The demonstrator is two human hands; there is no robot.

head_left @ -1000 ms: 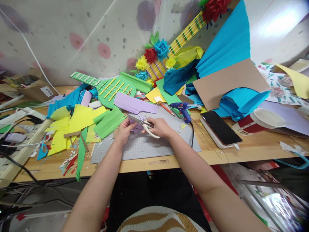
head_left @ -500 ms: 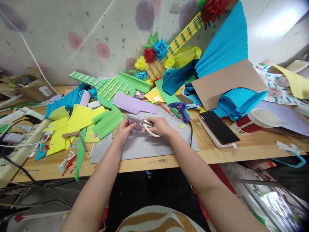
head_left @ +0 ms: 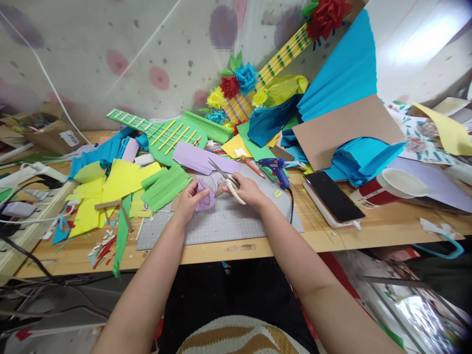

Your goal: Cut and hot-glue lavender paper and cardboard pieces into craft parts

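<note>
The left hand (head_left: 188, 200) is over the mat (head_left: 221, 226), near the middle of the tabletop's (head_left: 206, 251) near edge. Its grip is closed, pinching the purple piece (head_left: 205, 199) between thumb and fingers; the piece is curled and crumpled. The right hand (head_left: 248, 191), also over the mat, has its grip closed on the white handles of the scissors (head_left: 221, 171). Their blades stand slightly apart and point towards the far edge and a little to the left, clear of the purple piece. The tips overlap the purple sheet (head_left: 201, 156) in view; whether they touch it, I cannot tell.

The green paper (head_left: 165, 187) lies just left of the left hand, with the yellow paper (head_left: 121, 182) beyond it towards the left edge. Small scraps (head_left: 105, 253) lie by the near left corner. The green guitar (head_left: 177, 135) lies towards the far edge, and the yellow guitar (head_left: 282, 56) slants up at the wall behind, with paper flowers (head_left: 246, 76) on it. Beyond the right hand are the pencil (head_left: 253, 167) and the glue gun (head_left: 277, 169). Further right lie the phone (head_left: 335, 195) and, well apart from the hands, the cup (head_left: 383, 188).
</note>
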